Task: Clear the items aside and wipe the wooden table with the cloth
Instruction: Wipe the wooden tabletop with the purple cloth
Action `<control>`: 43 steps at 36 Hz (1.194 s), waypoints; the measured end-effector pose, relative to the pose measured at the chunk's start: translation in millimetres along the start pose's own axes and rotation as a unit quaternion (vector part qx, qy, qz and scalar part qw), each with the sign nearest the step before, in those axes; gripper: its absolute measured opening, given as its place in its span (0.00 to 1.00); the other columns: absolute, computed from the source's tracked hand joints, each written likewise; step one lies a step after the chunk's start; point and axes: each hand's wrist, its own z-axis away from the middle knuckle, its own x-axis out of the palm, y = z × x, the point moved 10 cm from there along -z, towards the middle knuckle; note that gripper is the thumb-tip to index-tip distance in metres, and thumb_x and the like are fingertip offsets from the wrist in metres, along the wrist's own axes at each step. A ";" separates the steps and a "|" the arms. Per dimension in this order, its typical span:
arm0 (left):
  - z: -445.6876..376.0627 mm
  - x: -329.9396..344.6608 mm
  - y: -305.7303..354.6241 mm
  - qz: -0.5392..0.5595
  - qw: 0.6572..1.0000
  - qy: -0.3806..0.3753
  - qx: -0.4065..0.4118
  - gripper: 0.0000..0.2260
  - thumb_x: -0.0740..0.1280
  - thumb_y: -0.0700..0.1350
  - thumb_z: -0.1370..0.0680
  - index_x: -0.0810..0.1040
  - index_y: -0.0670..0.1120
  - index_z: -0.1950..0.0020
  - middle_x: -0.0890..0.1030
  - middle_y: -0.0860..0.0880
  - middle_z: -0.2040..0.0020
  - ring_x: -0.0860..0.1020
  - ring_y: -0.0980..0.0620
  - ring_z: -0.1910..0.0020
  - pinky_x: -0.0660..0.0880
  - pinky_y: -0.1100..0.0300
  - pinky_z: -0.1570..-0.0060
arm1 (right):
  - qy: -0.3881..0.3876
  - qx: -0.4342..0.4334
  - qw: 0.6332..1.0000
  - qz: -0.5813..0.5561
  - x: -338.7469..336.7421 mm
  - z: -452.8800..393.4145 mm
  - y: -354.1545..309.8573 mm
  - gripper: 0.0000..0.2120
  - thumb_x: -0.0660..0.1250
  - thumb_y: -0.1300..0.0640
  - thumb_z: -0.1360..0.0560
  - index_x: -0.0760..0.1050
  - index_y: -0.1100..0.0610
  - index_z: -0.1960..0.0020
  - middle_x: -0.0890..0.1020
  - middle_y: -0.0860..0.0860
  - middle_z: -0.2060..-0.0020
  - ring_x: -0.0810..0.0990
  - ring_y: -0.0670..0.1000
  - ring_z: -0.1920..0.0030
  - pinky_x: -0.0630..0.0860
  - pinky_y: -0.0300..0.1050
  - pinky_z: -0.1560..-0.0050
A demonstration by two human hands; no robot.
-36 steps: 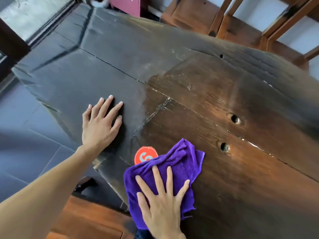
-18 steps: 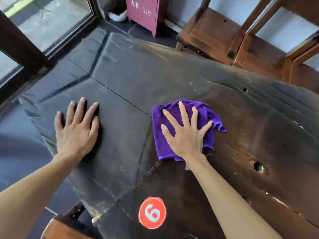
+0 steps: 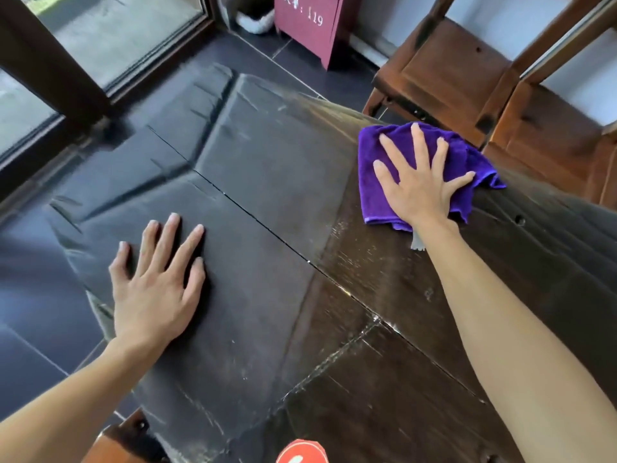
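The dark wooden table point(image 3: 267, 228) fills most of your view, with wooden chairs point(image 3: 467, 78) beyond its far edge. Your left hand point(image 3: 157, 289) lies flat on the table, fingers spread. Your right hand point(image 3: 420, 185) presses, open-palmed, on the purple cloth point(image 3: 377, 145) near the far edge. A red sticker point(image 3: 302, 452) shows at the near edge.
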 end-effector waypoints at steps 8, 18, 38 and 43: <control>-0.9 -0.1 1.9 0.002 1.000 -0.005 0.004 0.25 0.42 0.61 0.16 0.55 0.62 0.18 0.54 0.52 0.16 0.49 0.50 0.17 0.45 0.42 0.22 | -0.004 0.035 0.999 -0.008 8.8 14.8 -27.8 0.27 0.38 0.30 0.20 0.40 0.30 0.22 0.42 0.47 0.17 0.39 0.65 0.19 0.40 0.86 0.34; 0.8 -1.1 1.3 0.028 1.000 0.003 0.005 0.24 0.45 0.59 0.16 0.55 0.62 0.19 0.53 0.54 0.16 0.47 0.51 0.17 0.43 0.42 0.21 | 0.003 -0.049 0.998 -0.047 26.3 102.4 -125.4 0.25 0.43 0.34 0.18 0.48 0.30 0.21 0.45 0.48 0.17 0.41 0.66 0.19 0.39 0.88 0.36; 88.9 7.0 -21.1 0.022 0.999 -0.013 0.018 0.23 0.47 0.56 0.13 0.53 0.59 0.17 0.52 0.53 0.15 0.47 0.49 0.16 0.42 0.44 0.20 | -0.076 -0.202 0.976 -0.022 68.5 449.8 -174.2 0.26 0.50 0.37 0.17 0.49 0.33 0.20 0.51 0.49 0.17 0.47 0.65 0.19 0.47 0.84 0.33; 115.3 14.0 -39.8 0.071 0.996 -0.053 0.006 0.23 0.46 0.56 0.13 0.49 0.62 0.17 0.46 0.57 0.15 0.42 0.52 0.17 0.44 0.43 0.20 | -0.134 -0.205 0.970 -0.004 84.7 549.0 -115.3 0.28 0.54 0.36 0.19 0.52 0.32 0.21 0.58 0.49 0.18 0.56 0.66 0.20 0.54 0.85 0.35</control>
